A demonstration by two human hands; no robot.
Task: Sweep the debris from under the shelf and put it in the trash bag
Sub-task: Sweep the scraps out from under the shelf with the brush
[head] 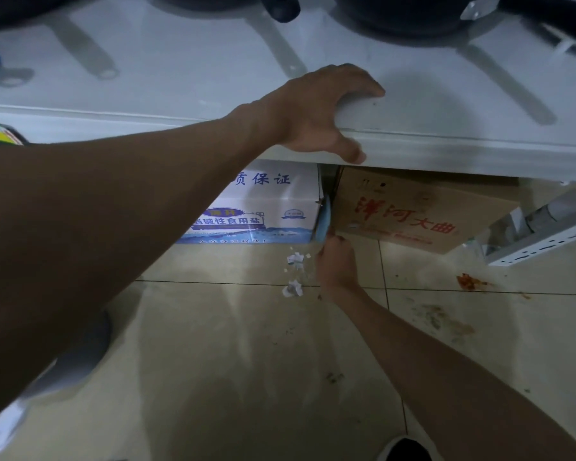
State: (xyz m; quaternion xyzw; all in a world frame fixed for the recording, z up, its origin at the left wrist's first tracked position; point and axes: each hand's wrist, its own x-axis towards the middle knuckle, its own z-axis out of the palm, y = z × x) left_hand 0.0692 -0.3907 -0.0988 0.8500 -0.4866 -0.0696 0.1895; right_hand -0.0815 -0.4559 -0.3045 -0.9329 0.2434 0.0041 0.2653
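**Debris lies on the tile just outside the shelf gap**

Two boxes sit under the shelf (446,104) at mid-frame. The left one is a glossy white-and-blue carton (263,207) printed with blue characters. The right one is a matte brown cardboard box (413,211) with red characters, angled away toward the right. Both are shut, so you cannot tell what they hold.

Your right hand (338,266), at centre frame, grips the lower end of a flat blue tool (323,221). The tool stands in the narrow gap between the two boxes.

The debris, small white paper scraps (295,261), lies on the floor (246,344) just left of that hand, in front of the carton. One crumpled piece sits a little lower in the frame.

Your left hand (316,111), upper centre, is clamped on the shelf's front edge, with the fingers curled over the top and the thumb pressed against the lip below.

The shelf is smooth, pale painted metal. Dark pans (413,15) with long flat grey handles line the top of the frame; their insides are out of sight.

The floor is glossy beige tile with dark grout lines, grimy at the right, where a red smear (469,281) shows. A white slotted metal rail (546,241) lies at the right edge.
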